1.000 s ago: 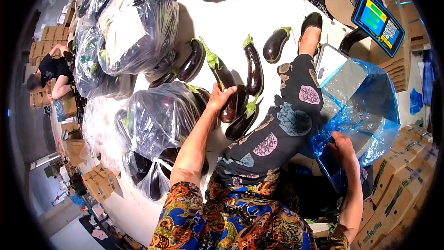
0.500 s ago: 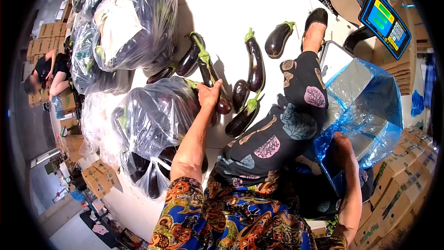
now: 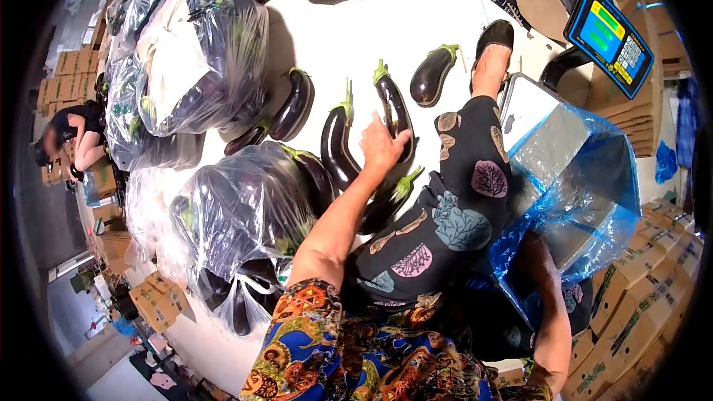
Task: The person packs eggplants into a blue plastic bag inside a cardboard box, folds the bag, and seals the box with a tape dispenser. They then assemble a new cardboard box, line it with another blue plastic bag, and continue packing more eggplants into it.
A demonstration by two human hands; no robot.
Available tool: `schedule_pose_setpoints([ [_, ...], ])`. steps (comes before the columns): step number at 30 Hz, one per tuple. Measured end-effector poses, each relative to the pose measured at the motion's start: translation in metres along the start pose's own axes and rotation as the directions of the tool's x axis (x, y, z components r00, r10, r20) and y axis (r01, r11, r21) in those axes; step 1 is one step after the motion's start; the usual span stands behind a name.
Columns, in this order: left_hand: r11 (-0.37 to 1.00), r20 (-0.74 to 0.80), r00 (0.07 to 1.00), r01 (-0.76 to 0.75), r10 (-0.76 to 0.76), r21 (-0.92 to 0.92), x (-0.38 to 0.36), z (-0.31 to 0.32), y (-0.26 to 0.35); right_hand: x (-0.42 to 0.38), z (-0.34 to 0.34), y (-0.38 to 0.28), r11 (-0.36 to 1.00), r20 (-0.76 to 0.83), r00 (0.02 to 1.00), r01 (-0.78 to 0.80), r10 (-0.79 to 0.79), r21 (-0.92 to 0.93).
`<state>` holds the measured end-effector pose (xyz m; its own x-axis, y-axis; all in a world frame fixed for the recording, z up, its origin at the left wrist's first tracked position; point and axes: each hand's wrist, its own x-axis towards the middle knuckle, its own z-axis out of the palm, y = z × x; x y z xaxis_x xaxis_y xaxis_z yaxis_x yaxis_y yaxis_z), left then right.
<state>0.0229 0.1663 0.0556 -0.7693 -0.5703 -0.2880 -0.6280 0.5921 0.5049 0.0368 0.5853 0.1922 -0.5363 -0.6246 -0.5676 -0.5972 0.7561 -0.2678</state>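
My left hand (image 3: 382, 142) is over a long eggplant (image 3: 395, 108) with its fingers apart, the index finger pointing forward along it. A curved eggplant (image 3: 336, 141) lies just left of this hand, and another (image 3: 382, 208) lies partly under my forearm. A rounder eggplant (image 3: 433, 78) is further forward. My right hand (image 3: 533, 246) is at the near edge of a blue plastic bag (image 3: 601, 178); shadow and plastic hide its fingers. The bag lies spread over a metal scale platform (image 3: 523, 111).
Clear bags of eggplants (image 3: 245, 200) stand at the left, more behind them (image 3: 204, 52). The scale display (image 3: 609, 38) is at the upper right, cardboard boxes (image 3: 631, 304) at the lower right. Another person (image 3: 78, 130) is bent over at the far left.
My left hand has moved right, off the eggplant it was touching, to the long one. That first eggplant now lies apart from the hand. The view has shifted slightly.
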Motion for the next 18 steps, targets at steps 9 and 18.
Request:
schedule_pose_setpoints([
  [9,0.957,-0.050,0.956,0.287,-0.288,-0.031,0.025,0.025,-0.007,-0.040,0.032,0.001,0.992,0.084,0.996,0.044,-0.034,-0.120],
  [18,0.998,0.108,0.994,0.006,0.000,-0.056,0.009,-0.013,-0.037,-0.026,0.024,0.007,0.967,0.059,0.992,-0.125,0.114,0.222],
])
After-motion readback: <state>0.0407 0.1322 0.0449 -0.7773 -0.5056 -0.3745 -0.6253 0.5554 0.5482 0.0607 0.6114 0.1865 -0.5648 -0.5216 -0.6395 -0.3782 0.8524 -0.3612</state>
